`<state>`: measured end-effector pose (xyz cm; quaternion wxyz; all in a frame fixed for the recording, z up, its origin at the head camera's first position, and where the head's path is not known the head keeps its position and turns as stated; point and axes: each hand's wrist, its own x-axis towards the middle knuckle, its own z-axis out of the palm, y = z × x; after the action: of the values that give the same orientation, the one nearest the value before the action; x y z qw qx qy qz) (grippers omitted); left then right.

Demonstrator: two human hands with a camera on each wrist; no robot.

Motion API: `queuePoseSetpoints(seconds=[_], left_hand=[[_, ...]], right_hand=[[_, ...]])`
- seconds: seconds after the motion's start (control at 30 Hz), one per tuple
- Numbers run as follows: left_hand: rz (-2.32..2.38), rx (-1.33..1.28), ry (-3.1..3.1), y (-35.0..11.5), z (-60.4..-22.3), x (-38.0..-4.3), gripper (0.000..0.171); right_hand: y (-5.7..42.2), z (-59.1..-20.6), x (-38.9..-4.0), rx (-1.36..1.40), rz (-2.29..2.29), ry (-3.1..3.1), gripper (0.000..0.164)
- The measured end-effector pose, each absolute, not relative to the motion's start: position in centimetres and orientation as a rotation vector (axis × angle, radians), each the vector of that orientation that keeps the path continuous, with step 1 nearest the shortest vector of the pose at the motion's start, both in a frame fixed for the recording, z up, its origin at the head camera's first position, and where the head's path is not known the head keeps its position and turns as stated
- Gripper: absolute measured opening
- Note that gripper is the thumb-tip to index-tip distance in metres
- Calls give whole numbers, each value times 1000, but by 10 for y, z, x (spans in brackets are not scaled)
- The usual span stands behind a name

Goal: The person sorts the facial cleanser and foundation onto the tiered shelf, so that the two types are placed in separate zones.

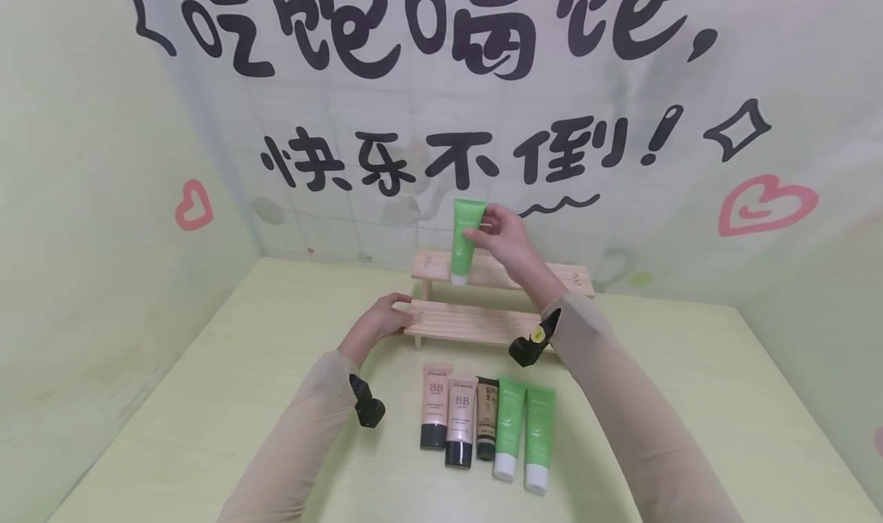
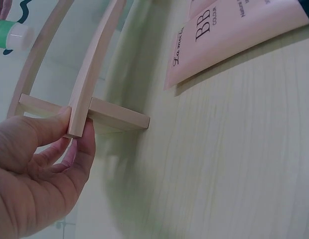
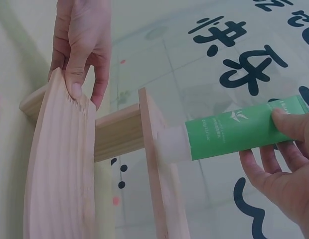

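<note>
A green tube with a white cap [image 1: 466,235] is held upright, cap down, by my right hand [image 1: 509,239] at the upper tier of a two-tier wooden rack [image 1: 476,322]. In the right wrist view the tube [image 3: 234,127] has its cap at the upper board; whether it bears on the wood I cannot tell. My left hand [image 1: 381,320] grips the left end of the lower board. The left wrist view shows the thumb above and fingers below the board's end [image 2: 84,94].
In front of the rack lie two pink BB cream tubes [image 1: 434,408], a brown tube with a dark cap [image 1: 486,419] and two more green tubes [image 1: 539,435], side by side on the pale wooden table [image 1: 276,339]. A wall sheet with large black characters [image 1: 458,159] hangs behind the rack.
</note>
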<state>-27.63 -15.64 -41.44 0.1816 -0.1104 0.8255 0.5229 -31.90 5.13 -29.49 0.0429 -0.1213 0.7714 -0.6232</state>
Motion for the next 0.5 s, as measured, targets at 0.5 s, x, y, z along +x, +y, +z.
queuePoseSetpoints(seconds=[0.5], left_hand=[[1454, -338, 2340, -155, -413, -278, 52]], right_hand=[[31, -297, -334, -400, -1908, 2430, 45]])
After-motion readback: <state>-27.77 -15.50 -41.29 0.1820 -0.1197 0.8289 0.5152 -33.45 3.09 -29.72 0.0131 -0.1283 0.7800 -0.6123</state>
